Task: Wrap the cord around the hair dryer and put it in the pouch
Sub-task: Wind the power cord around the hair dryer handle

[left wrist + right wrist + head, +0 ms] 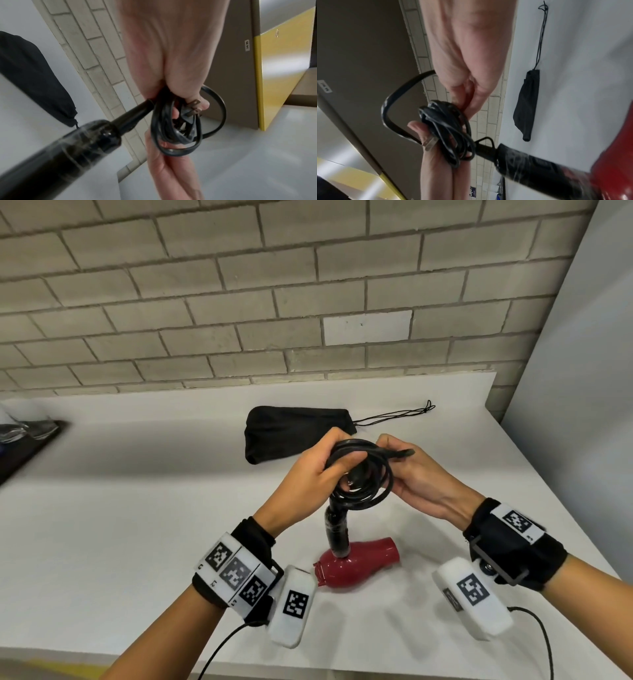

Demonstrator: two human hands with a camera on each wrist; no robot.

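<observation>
The red hair dryer (359, 563) lies on the white table (137, 525), its black handle (337, 529) pointing up. The black cord (363, 474) is gathered in a coil above the handle. My left hand (308, 470) grips the coil, with the plug (190, 112) against its fingers. My right hand (407, 474) pinches the coil's outer loop from the right. The wrist views show the coil (176, 128) (447, 132) between both hands and the handle (68, 155) (530, 165) below it. The black pouch (294, 433) lies flat behind the hands, its drawstring (394, 416) trailing right.
A brick wall (239, 302) runs along the back of the table. A dark tray (30, 436) with clear items sits at the far left edge. The table ends at a slanting right edge (565, 508) beside a grey panel (582, 371).
</observation>
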